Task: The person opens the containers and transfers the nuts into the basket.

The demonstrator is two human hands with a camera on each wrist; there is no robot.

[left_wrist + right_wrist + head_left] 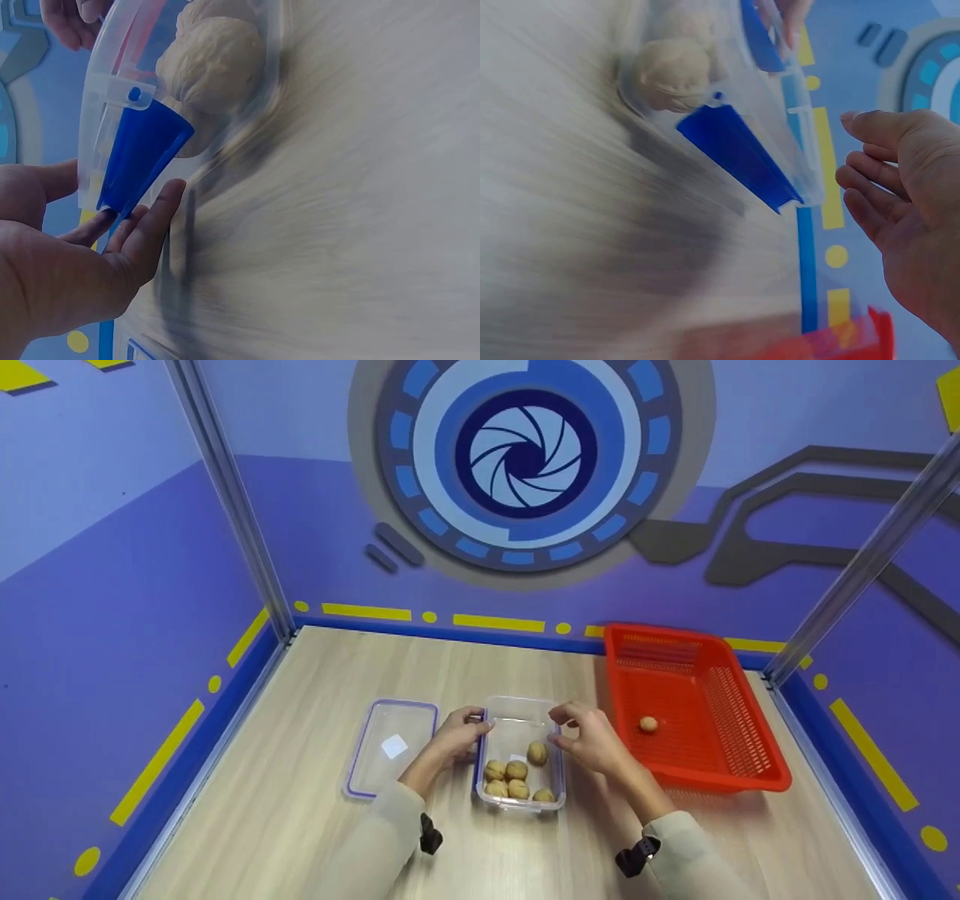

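A clear plastic food container (521,711) with blue side latches holds several walnuts (517,769), mostly gathered at its near end. My left hand (459,735) grips the container's left side, thumb at the rim; in the left wrist view its fingers are by the hanging blue latch (146,150). On the other side my right hand (596,739) is beside the right rim, holding nothing. The right wrist view shows the right hand's fingers (874,176) loosely bent and apart from the right latch (739,154).
A red plastic basket (750,727) stands on the right with one walnut (648,724) inside. The container's clear lid (405,720), with a purple-blue edge and a white square on it, lies flat at the left. Patterned walls surround the wooden table (300,810).
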